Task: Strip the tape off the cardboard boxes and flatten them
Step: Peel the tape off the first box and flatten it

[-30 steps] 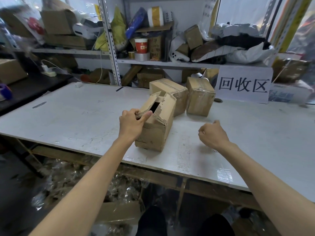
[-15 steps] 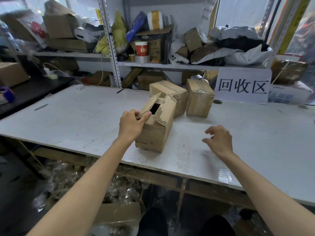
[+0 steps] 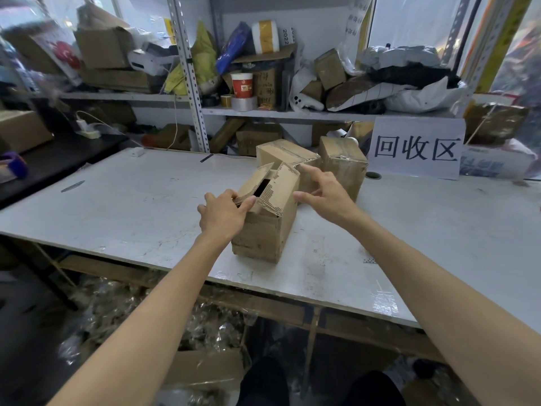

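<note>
1. The nearest box [image 3: 265, 227] in front of you is matt brown corrugated cardboard; its raised flaps [image 3: 282, 186] show torn, fluted edges and the side wall looks scuffed and stained.
2. The two boxes behind it, [image 3: 285, 152] and [image 3: 344, 164], are the same cardboard, but glossy clear tape gives them a shine along their tops and edges.
3. Your table [image 3: 131, 206] has a smooth white laminate-like top, scratched and smudged, with shiny patches near its front edge.
4. The sign [image 3: 417, 148] is flat white paper with matt black print.
5. The shelf upright [image 3: 190, 74] is pale perforated metal.
</note>
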`<state>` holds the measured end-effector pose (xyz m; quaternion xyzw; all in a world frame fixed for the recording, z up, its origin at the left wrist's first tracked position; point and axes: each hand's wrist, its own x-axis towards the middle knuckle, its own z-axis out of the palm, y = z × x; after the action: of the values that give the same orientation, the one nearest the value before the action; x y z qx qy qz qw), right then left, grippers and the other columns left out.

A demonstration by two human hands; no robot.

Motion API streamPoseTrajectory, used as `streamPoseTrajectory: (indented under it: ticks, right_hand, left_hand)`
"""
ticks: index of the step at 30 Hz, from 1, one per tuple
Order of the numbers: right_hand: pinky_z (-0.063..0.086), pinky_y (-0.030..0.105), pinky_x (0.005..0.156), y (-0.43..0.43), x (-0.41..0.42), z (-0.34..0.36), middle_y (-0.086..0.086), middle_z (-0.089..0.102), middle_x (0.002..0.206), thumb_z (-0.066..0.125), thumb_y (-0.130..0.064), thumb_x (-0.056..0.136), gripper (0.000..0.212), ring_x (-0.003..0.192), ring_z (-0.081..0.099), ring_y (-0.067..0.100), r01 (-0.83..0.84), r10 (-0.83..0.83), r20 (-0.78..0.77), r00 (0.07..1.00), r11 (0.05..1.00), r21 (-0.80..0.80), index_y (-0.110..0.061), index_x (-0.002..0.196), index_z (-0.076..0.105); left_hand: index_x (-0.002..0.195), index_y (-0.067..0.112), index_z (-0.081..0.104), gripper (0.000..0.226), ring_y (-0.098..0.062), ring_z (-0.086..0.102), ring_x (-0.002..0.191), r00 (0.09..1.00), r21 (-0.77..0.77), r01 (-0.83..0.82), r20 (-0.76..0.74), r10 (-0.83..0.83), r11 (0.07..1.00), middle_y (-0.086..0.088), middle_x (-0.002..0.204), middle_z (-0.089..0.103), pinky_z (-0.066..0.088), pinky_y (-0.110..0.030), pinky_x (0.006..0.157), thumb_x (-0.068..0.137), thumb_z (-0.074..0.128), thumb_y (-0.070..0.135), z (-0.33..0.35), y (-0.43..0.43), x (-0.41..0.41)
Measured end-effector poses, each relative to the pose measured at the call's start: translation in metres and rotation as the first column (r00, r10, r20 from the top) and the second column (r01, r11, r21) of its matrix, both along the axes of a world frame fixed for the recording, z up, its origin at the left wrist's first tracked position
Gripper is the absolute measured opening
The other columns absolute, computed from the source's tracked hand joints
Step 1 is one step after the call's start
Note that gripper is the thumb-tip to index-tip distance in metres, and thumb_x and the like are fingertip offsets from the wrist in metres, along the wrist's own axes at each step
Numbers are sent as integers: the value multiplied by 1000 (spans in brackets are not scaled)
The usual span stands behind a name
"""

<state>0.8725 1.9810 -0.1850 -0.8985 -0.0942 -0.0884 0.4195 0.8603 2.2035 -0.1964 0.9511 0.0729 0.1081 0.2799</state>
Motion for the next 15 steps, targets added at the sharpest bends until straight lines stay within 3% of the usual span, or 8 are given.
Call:
streamPoseTrajectory:
  ticks: [3,6,10,15]
  right_hand:
    - [37,45,109,18,7,1,5,10,153,60,-49,88,65,124,45,28,-146,135,-99,986,982,-116,-47,144,28]
    - [28,43,114,32,10,-3,6,2,155,59,-58,84,60,126,45,32,-207,180,-167,969,966,-156,-47,139,37]
    - [31,43,111,41,11,-5,10,17,146,65,-60,77,52,138,26,29,-148,124,-124,984,967,-207,-38,121,50]
    - [39,40,90,35,4,5,3,46,122,57,-65,78,46,112,39,28,46,-3,124,992,938,-345,-26,100,51]
  left_hand:
    - [138,25,48,60,-42,56,109,996,-84,7,-86,-15,996,-18,128,46,51,-46,95,93,48,63,3,-1,-1]
    - [136,18,50,53,-37,54,114,998,-92,18,-57,-24,996,-17,129,52,45,-40,95,98,46,55,4,-7,-1]
    - [113,11,59,43,-25,51,95,999,-181,-13,30,19,983,-5,104,58,39,-35,78,102,40,47,8,-16,0]
    - [89,14,59,40,-17,50,74,993,-297,-43,95,74,954,-4,86,55,38,-32,67,105,36,43,19,-25,4]
